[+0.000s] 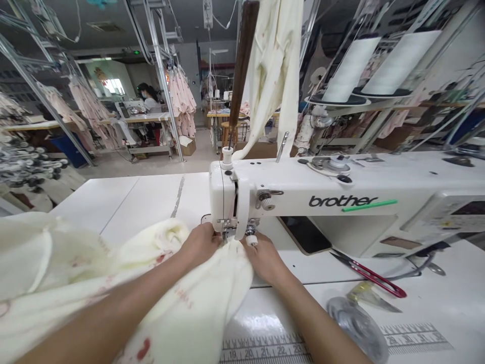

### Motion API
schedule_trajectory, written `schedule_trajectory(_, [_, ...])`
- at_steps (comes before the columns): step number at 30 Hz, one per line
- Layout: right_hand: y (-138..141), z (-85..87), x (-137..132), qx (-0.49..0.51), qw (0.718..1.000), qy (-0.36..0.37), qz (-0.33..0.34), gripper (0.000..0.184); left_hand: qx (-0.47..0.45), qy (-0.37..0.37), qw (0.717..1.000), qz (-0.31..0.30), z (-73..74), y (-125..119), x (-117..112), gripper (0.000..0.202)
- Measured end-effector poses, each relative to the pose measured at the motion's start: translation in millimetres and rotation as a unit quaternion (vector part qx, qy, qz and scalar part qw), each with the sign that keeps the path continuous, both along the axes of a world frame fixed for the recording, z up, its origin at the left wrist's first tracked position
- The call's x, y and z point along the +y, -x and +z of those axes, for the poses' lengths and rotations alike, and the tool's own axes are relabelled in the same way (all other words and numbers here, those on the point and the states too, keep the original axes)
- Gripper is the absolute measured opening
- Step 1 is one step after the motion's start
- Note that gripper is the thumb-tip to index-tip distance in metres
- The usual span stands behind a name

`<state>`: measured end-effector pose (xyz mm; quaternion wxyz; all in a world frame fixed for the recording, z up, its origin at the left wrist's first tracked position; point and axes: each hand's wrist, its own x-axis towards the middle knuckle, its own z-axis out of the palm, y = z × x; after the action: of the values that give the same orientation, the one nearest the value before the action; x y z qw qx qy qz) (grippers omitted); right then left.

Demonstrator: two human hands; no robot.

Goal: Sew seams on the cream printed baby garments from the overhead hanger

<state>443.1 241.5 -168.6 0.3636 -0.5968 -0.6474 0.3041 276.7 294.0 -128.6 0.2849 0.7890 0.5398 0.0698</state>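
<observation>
Cream fabric with small reddish prints (193, 298) runs under the head of a white sewing machine (280, 187) and drapes down toward me. My left hand (200, 245) is closed on the fabric just left of the needle area, its fingertips partly hidden by the machine head. On the other side, my right hand (263, 257) grips the fabric's edge, with its fingers partly behind the tension knob (251, 238). More of the cloth lies bunched at the left. A narrow cream fabric strip (271, 76) hangs from above behind the machine.
Under the machine arm lies a dark phone (306, 234). Red-handled snips (373, 275) and a clear round object (356, 323) sit to the right, near a printed ruler (261, 351). Thread cones (350, 71) stand behind. A co-worker (149, 98) sits at a far machine.
</observation>
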Motion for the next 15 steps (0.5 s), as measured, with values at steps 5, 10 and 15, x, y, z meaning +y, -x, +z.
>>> schedule_trajectory(5, [-2,0.0,-2,0.033,0.999,0.029,0.027,0.029,-0.001,-0.004,1.000,0.000,-0.3,0,-1,0.011])
schedule_trajectory(10, [3,-3.3,0,-0.001,0.999,0.049,-0.017,0.009,0.003,-0.006,1.000,0.000,1.7,0,-1,0.014])
schedule_trajectory(15, [9,4.4,3,-0.046,0.997,0.054,0.005,0.016,0.009,0.002,1.000,-0.009,13.6,0,-11,0.018])
